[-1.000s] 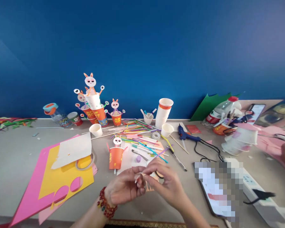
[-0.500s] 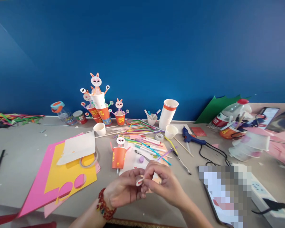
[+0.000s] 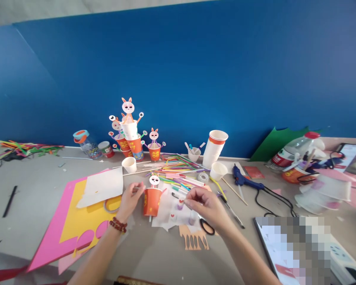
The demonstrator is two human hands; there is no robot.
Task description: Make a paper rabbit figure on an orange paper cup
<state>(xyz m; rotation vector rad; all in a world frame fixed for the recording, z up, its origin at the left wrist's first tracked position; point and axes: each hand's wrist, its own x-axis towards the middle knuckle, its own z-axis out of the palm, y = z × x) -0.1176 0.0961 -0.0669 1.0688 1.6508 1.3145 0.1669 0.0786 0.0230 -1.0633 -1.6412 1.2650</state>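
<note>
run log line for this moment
left hand: beside orange cup, contact unclear; right hand: holding red-marked white piece; rabbit face: above cup

White disc [image 3: 181,202] partly hidden by fingertips of right hand [image 3: 206,206]; red mark on it probably heart, too small to be sure. Left hand [image 3: 132,199] beside orange cup [image 3: 152,202]: contact unclear. Front phone [image 3: 269,249] pixelated, lower end cut off by bottom edge. Power strip [image 3: 341,252] partly covered by same blocks, cut off at lower right.
</note>
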